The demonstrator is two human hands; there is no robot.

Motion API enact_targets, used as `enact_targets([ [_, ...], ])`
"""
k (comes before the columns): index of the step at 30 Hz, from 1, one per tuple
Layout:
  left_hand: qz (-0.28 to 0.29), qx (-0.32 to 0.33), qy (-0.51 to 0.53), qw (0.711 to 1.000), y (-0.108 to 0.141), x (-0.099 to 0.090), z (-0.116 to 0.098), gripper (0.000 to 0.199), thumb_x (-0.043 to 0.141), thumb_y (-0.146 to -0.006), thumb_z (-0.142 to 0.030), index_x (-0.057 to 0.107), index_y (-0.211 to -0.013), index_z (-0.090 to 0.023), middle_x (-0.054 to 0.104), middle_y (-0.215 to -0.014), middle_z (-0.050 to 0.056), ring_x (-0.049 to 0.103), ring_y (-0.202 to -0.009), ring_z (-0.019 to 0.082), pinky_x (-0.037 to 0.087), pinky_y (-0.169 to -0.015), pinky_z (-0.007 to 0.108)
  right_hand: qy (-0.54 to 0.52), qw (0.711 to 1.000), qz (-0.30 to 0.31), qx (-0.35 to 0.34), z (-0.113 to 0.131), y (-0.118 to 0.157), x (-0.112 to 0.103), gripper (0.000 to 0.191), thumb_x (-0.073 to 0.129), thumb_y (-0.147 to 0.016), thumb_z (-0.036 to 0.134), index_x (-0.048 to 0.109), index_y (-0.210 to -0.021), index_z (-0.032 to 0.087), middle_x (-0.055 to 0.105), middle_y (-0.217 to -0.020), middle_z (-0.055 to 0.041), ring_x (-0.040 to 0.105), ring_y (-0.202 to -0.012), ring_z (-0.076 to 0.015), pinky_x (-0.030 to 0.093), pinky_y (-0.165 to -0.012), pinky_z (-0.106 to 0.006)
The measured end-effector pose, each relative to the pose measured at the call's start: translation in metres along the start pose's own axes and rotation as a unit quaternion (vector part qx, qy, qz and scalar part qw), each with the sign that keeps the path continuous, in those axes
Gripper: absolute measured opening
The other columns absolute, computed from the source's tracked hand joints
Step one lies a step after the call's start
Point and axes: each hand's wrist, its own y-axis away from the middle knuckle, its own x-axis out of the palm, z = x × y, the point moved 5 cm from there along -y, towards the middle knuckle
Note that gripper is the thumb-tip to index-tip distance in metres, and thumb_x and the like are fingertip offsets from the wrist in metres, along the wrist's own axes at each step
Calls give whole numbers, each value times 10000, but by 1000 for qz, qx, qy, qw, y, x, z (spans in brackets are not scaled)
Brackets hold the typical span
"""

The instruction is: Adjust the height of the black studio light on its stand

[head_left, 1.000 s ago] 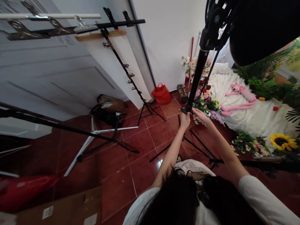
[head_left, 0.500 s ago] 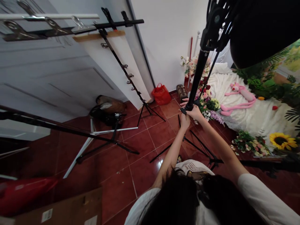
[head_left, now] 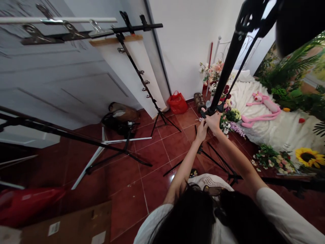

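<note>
A black light stand [head_left: 226, 73] slants up and to the right in front of me, with a large dark lamp head [head_left: 299, 25] at its top right. My right hand [head_left: 213, 121] is closed around the pole just beneath a black clamp knob [head_left: 219, 107]. Just left of it and slightly lower, my left hand [head_left: 201, 130] also grips the stand, close against the right. Parts of the fingers of both hands are hidden by the pole and by each other. Black tripod legs [head_left: 215, 157] spread on the floor below.
At left stand a backdrop holder with metal clips [head_left: 138, 71] and another dark stand [head_left: 63, 134]. A red bag [head_left: 177, 102] rests by the wall. To the right, a pink plush toy [head_left: 266, 105] lies on white cloth [head_left: 276, 130] near flowers. A cardboard box [head_left: 76, 220] sits lower left.
The stand's top and lamp head have shifted up and right in view. My right hand's fingers, spread before, are now wrapped closer around the pole. The scene has moved slightly rightward.
</note>
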Motion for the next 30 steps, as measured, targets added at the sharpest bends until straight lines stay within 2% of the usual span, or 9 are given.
enact_targets([
  [3, 20, 7, -4, 1000, -12, 2, -15, 429, 714, -911, -625, 742, -1020, -211, 804, -985, 81, 767, -995, 262, 591, -967, 395, -20, 1000, 7, -5, 13, -19, -16, 545, 791, -829, 716, 655, -968, 207, 676, -794, -58, 705, -813, -256, 653, -846, -438],
  [5, 33, 10, 10, 999, -24, 10, -23, 384, 769, -867, -584, 722, -874, -203, 757, -780, 46, 740, -792, 214, 591, -807, 332, -42, 998, 40, -29, 22, -29, -21, 553, 825, -799, 714, 625, -954, 222, 651, -771, -27, 686, -769, -230, 653, -833, -423],
  [8, 53, -4, 27, 998, -41, 24, -25, 360, 843, -778, -450, 629, -647, -193, 611, -537, -7, 590, -526, 145, 491, -582, 270, -54, 995, 55, -58, 29, -36, -26, 583, 842, -769, 732, 602, -967, 239, 649, -793, -8, 679, -765, -211, 655, -847, -415],
  [10, 51, -19, 33, 998, -49, 31, -21, 398, 863, -711, -351, 539, -536, -199, 518, -461, -35, 475, -442, 104, 399, -500, 249, -37, 996, 53, -62, 27, -36, -28, 598, 845, -762, 738, 603, -992, 242, 673, -835, -23, 699, -800, -226, 657, -874, -435],
  [13, 16, -35, 42, 998, -53, 33, -12, 423, 864, -639, -242, 468, -494, -207, 466, -455, -57, 406, -433, 76, 325, -464, 230, 9, 996, 67, -66, 16, -28, -36, 640, 853, -761, 730, 621, -1087, 231, 730, -957, -83, 742, -930, -287, 649, -945, -489],
  [16, -14, -57, 33, 998, -52, 31, -6, 429, 862, -634, -235, 453, -506, -212, 449, -461, -69, 386, -436, 71, 299, -452, 219, 26, 992, 90, -81, -6, -7, -52, 687, 808, -826, 720, 607, -1248, 216, 748, -1149, -138, 747, -1103, -315, 631, -1018, -486],
  [21, -26, -51, 12, 998, -48, 31, -13, 407, 853, -662, -266, 481, -507, -203, 499, -498, -58, 457, -477, 80, 385, -506, 223, 46, 989, 135, -41, -56, 51, -73, 522, 464, -1071, 637, 601, -1354, 221, 739, -1305, -166, 744, -1190, -282, 607, -1072, -491],
  [25, -47, -52, -2, 998, -45, 30, -19, 345, 818, -676, -250, 520, -511, -199, 542, -515, -44, 505, -498, 93, 425, -529, 226, 90, 980, 176, -15, -80, 79, -66, 487, 372, -1099, 507, 613, -1409, 219, 700, -1438, -175, 682, -1327, -305, 522, -1187, -538],
  [30, -60, -62, -8, 996, -44, 30, -19, 319, 802, -638, -223, 520, -489, -195, 540, -509, -39, 497, -507, 88, 419, -532, 219, 106, 973, 207, -9, -93, 76, -46, 386, 404, -1058, 383, 659, -1271, 186, 754, -1267, -198, 721, -1204, -333, 561, -1124, -542],
])
